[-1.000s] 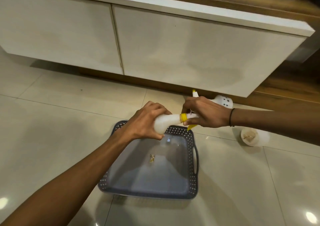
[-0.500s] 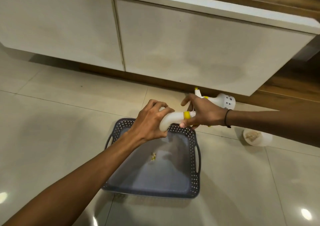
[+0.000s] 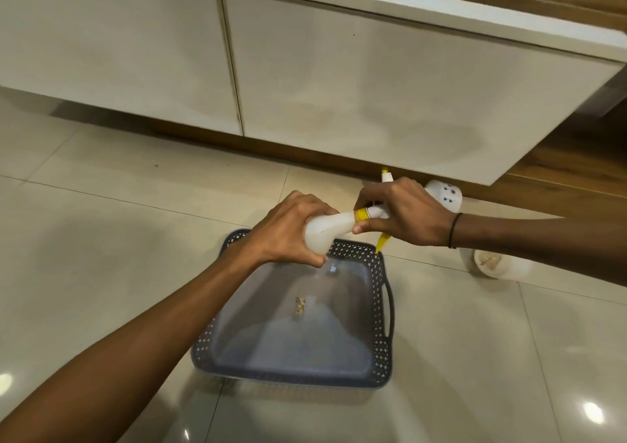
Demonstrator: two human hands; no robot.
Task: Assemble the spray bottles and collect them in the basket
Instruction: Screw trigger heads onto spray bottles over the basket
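A white spray bottle (image 3: pixel 327 234) lies sideways in the air above the far rim of the grey basket (image 3: pixel 380 327). My left hand (image 3: pixel 288 230) grips its body. My right hand (image 3: pixel 403 217) wraps the spray head (image 3: pixel 373 212) at the yellow collar, and the yellow trigger hangs down below the fingers. A small scrap lies on the basket's floor, which holds no bottles. A second white bottle (image 3: pixel 444 195) lies on the floor behind my right hand, partly hidden. Another white bottle (image 3: pixel 492 262) lies under my right forearm.
A long white cabinet (image 3: pixel 339 69) with a dark wooden plinth runs across the back, close behind the hands. Glossy beige floor tiles (image 3: pixel 118 239) spread all around the basket. Wooden flooring shows at the far right.
The right hand has shifted its hold on the spray head, and the yellow trigger now hangs below it. Both hands and the bottle remain above the basket's far rim.
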